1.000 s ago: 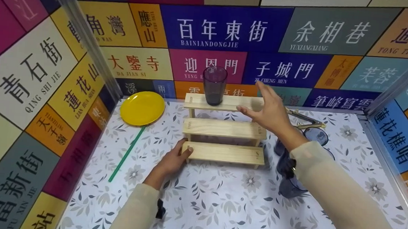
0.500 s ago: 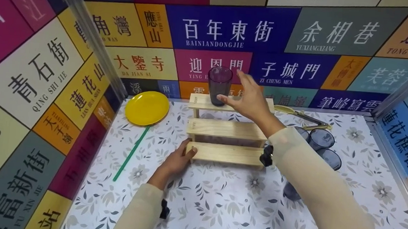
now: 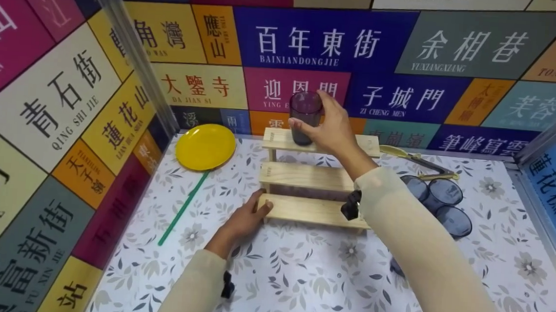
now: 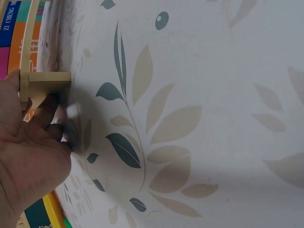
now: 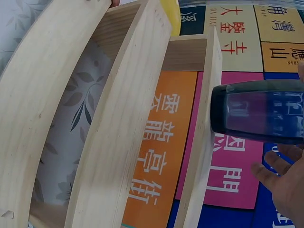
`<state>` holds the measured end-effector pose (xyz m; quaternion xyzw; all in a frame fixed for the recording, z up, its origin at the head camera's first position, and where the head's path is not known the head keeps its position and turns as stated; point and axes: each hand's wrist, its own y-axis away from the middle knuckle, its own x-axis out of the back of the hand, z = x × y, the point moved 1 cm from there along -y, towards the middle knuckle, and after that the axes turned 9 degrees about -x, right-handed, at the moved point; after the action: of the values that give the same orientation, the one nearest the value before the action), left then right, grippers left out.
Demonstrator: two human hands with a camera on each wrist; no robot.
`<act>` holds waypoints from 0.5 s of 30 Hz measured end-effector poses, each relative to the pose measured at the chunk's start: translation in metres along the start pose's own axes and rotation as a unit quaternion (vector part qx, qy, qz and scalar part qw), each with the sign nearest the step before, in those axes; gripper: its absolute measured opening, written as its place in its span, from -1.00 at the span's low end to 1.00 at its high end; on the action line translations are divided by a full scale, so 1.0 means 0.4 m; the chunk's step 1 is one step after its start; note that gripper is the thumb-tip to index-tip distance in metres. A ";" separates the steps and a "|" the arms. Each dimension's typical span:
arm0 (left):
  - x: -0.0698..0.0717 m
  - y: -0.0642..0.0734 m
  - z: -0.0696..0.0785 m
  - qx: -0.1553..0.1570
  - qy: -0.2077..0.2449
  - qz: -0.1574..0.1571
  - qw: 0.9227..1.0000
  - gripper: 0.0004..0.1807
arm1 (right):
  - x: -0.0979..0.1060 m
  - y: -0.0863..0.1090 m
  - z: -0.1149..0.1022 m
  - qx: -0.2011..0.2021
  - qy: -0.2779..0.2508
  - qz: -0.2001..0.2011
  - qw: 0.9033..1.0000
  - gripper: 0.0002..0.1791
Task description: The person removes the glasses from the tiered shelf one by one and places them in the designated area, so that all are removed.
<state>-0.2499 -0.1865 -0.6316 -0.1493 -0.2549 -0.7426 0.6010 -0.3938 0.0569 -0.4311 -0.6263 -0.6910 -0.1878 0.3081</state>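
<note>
A three-tier wooden display rack stands on the floral table cover. On its top tier stands a dark purplish glass, upright. My right hand holds this glass, thumb across its front and fingers around its right side near the rim. In the right wrist view the glass has its base on the top board, with curled fingers beside it. My left hand grips the left end of the lowest tier, thumb on top. The left wrist view shows its fingers beneath the board.
Several bluish glasses stand right of the rack, one partly hidden by the right sleeve. Behind them lies a yellow and black long-armed tool. At left are a yellow plate and a thin green stick. Sign-covered walls enclose the table.
My right hand has moved left from beside the top tier and has closed around the glass. The left hand keeps its grip on the rack. The head view has shifted slightly left.
</note>
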 end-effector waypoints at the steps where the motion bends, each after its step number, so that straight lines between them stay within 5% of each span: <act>1: -0.001 0.000 -0.002 -0.005 -0.004 0.000 1.000 -0.18 | -0.002 -0.001 -0.001 -0.001 -0.003 0.001 1.000 0.28; 15: -0.006 -0.001 0.003 0.024 0.003 0.004 1.000 -0.17 | -0.029 -0.015 -0.010 0.004 -0.024 0.031 0.999 0.10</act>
<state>-0.2497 -0.1840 -0.6320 -0.1336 -0.2704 -0.7346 0.6078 -0.3987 0.0447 -0.4350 -0.6501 -0.6794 -0.1603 0.3001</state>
